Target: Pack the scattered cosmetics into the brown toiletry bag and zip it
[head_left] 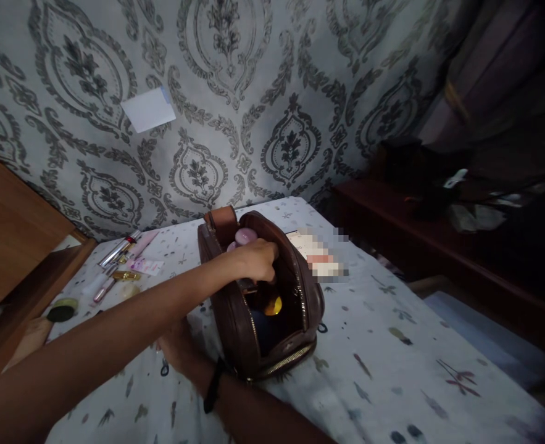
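A brown zip bag (235, 327) stands with its top unzipped on a cloth with a leaf print. My left hand (259, 260) reaches into its opening, fingers curled down; whatever they grip is hidden. Pink round-topped items (245, 236) stick up inside near the back, behind my left wrist. Deeper in the bag, a shiny yellow-gold item (273, 304) shows beside something dark blue. My right hand (179, 348) passes under my left forearm at the bag's left side, a black band on its wrist. The forearm covers much of that hand, so its fingers are mostly hidden.
Several cosmetic tubes and sticks (119, 250) lie at the left, near a round dark-lidded jar (62, 309). Behind the bag's right side is a partly pixelated phone-like screen (318, 256). A patterned wall (291, 145) closes off the back; wooden furniture (17, 228) stands left.
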A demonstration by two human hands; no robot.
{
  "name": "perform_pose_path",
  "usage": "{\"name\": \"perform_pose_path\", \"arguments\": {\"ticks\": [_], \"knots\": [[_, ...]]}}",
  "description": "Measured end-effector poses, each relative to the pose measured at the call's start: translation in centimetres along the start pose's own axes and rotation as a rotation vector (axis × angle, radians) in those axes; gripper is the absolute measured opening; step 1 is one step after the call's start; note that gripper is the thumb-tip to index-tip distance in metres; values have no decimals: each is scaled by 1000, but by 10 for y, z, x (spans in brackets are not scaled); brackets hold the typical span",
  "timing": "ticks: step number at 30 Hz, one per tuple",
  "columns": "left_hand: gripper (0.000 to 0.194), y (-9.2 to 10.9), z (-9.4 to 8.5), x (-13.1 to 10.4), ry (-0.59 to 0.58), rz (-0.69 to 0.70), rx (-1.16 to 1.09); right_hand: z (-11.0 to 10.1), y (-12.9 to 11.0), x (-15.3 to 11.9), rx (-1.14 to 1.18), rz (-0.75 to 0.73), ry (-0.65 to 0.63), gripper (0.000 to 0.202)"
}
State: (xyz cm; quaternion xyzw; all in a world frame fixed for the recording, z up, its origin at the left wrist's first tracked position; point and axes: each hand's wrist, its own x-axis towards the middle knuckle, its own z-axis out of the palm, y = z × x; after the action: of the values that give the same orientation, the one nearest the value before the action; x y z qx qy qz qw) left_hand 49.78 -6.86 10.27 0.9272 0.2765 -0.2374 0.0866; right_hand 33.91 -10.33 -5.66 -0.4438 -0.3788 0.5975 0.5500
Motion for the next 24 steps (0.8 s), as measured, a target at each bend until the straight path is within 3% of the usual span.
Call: {"name": "perform_pose_path", "arguments": {"ticks": [12,16,19,21,24], "knots": [[42,-3,-3,-12,-27,-15,49,-4,-8,-6,-8,4,-15,16],[47,-7,-9,-27,111,3,73,-4,-9,-5,-10,-41,-20,19],[26,-4,-13,-45,243,3,148,-3,-6,-1,-28,-62,-47,21],[17,0,-13,-54,189,83,138,-2,-3,1,-31,-70,-56,22],[25,7,-8,-57,-13,280,141,-3,-1,1,-35,-115,-61,21]]}}
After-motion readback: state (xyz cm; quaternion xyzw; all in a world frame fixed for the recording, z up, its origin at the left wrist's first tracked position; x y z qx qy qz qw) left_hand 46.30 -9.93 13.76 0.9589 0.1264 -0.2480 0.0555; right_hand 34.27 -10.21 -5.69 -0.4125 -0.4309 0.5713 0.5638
